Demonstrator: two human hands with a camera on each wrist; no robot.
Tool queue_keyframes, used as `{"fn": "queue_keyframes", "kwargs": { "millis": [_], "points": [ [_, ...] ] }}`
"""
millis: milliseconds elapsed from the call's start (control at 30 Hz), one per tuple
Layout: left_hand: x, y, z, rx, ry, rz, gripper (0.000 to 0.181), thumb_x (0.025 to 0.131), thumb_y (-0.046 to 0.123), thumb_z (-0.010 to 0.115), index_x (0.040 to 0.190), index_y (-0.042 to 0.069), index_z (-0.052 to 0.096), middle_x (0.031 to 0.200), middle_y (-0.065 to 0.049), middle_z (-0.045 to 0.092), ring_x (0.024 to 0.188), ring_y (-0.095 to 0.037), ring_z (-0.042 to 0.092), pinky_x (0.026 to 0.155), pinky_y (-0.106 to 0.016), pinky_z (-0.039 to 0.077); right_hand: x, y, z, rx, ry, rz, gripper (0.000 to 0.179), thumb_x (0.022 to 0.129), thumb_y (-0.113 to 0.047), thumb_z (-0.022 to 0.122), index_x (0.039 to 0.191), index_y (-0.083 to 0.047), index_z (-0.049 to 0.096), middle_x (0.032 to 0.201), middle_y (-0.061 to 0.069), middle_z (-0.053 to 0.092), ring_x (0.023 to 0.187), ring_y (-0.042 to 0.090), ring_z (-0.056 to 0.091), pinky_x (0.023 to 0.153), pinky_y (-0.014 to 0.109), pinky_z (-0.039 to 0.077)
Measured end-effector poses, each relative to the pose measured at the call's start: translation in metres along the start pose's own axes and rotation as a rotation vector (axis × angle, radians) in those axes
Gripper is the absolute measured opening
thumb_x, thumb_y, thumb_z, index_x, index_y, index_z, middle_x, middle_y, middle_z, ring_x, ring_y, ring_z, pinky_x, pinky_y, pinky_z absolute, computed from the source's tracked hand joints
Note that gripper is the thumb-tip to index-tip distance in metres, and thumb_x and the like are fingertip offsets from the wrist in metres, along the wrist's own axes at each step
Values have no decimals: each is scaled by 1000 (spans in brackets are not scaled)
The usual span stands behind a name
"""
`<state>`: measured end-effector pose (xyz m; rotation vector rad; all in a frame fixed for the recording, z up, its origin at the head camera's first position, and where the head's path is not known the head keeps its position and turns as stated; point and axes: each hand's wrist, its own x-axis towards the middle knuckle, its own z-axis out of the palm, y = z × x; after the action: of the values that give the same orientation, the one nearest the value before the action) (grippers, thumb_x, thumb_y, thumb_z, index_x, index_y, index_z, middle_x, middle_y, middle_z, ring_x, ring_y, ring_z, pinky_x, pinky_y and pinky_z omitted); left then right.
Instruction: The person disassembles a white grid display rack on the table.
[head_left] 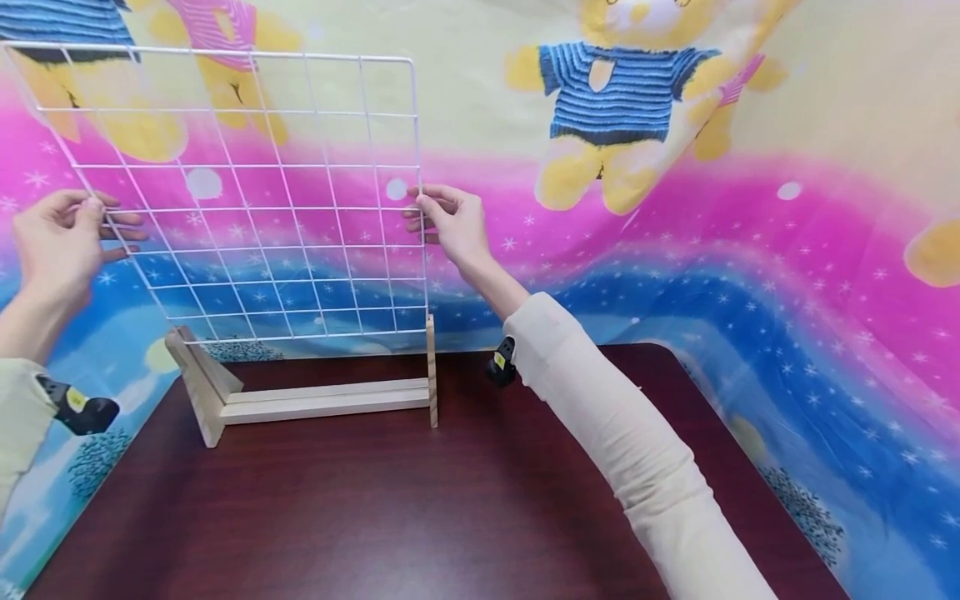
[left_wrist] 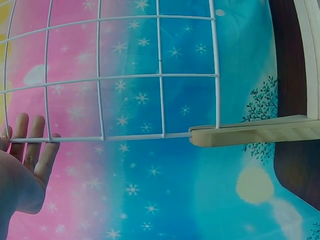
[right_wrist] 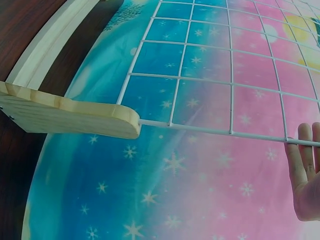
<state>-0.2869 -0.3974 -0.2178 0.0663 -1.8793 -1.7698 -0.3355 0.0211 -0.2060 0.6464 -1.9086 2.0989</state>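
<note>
A white wire grid panel (head_left: 283,166) stands above a pale wooden stand (head_left: 330,402). My left hand (head_left: 63,242) pinches the panel's left side wire between thumb and fingers, other fingers reaching behind it. On the opposite side wire, my right hand (head_left: 456,225) does the same at about equal height. The panel's lower corners meet the tops of the stand's two side pieces. In the left wrist view, one corner touches the end of the left side piece (left_wrist: 250,135). The right wrist view shows the other corner at the rounded end of the right side piece (right_wrist: 80,115).
The stand rests toward the back of a dark reddish-brown table (head_left: 360,500). A patterned cloth (head_left: 750,208) with bears and snowflakes hangs behind and along the sides. Black cameras are strapped to both wrists over light sleeves (head_left: 600,408).
</note>
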Motion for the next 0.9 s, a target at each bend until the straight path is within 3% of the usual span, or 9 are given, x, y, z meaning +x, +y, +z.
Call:
{"fn": "queue_keyframes", "kwargs": {
  "millis": [400,633,833,900],
  "points": [
    [-7,12,2,-121,-11,24,24,99,23,49,109,5,62,82,7,71,67,-4,69,53,-16,54,2,-8,1,-9,-9,-20,20,96,-6,60,111,1,70,90,18,72,84,40,68,82,53,55],
    [-6,13,2,-99,11,16,26,99,26,50,111,7,62,83,8,70,68,-2,68,53,-15,53,4,-11,2,10,-12,-4,20,96,-7,60,112,1,70,91,18,72,82,36,69,83,51,55],
    [-5,17,8,-218,0,29,22,101,18,46,105,5,63,80,4,72,64,-7,70,53,-17,55,4,-15,0,4,-5,-8,21,96,-8,59,113,0,70,90,15,72,81,33,70,81,48,56],
    [-5,18,9,-217,4,23,22,101,18,46,105,6,64,80,4,72,64,-7,69,52,-17,55,4,-15,0,-1,-7,-6,21,96,-9,60,113,-1,70,90,15,72,82,33,70,82,48,56]
  ]
}}
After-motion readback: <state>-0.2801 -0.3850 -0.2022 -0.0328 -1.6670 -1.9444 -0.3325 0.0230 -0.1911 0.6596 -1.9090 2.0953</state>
